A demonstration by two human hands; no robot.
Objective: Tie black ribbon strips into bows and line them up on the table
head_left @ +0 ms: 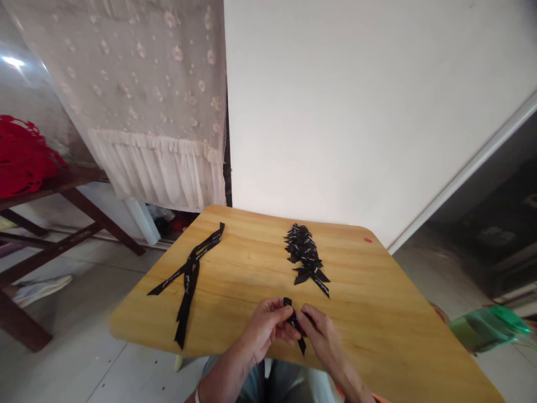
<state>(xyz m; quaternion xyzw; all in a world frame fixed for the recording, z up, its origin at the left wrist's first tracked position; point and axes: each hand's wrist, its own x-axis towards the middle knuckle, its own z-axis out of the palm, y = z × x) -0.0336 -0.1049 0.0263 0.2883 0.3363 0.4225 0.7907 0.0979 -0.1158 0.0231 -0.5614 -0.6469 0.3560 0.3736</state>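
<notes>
Over the near edge of the wooden table (pixel 377 313), my left hand (pixel 268 324) and my right hand (pixel 321 330) meet. Both pinch a short piece of black ribbon (pixel 293 322) with pale lettering, folded between the fingertips, one end hanging down toward me. Just beyond the hands a row of finished black ribbon bows (pixel 305 257) lies heaped along the table's middle. Several long uncut black ribbon strips (pixel 191 274) lie crossed on the table's left side.
A small red speck (pixel 368 240) lies near the table's far right corner. A white wall stands behind. A lace curtain (pixel 138 101) hangs at the back left, beside a wooden bench with red cloth (pixel 20 154). A green object (pixel 486 324) sits on the floor at right.
</notes>
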